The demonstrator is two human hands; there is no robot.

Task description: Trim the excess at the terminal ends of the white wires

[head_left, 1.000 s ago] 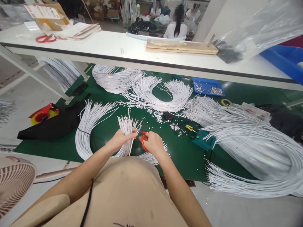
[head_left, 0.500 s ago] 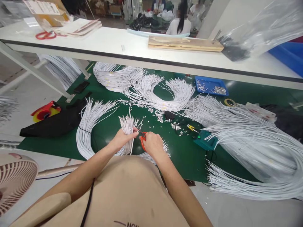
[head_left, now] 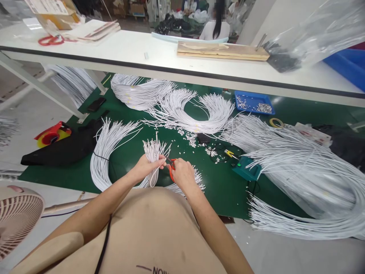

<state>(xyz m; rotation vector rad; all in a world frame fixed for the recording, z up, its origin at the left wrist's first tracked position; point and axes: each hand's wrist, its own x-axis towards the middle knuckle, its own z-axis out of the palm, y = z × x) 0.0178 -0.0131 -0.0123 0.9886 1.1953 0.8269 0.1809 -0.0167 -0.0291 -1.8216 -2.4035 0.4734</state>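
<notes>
My left hand is wrapped round a bundle of white wires, whose cut ends stick up above the thumb. My right hand grips orange-handled scissors. Their dark blades point left and meet the left thumb and fingertips, where a wire seems to be pinched; which wire lies between the blades I cannot make out. More wire ends from a bundle show beside my right wrist. Small silvery bits lie scattered on the green mat beyond my hands.
Several white wire coils lie at the back, with a looped bundle on the left. A blue tray holds small parts. To the right sit a teal device and a large wire pile. A white shelf spans behind.
A straight length of wire that hung below my left hand now shows as a bent loop there. Both hands stay close together in nearly the same place; the view has shifted slightly.
</notes>
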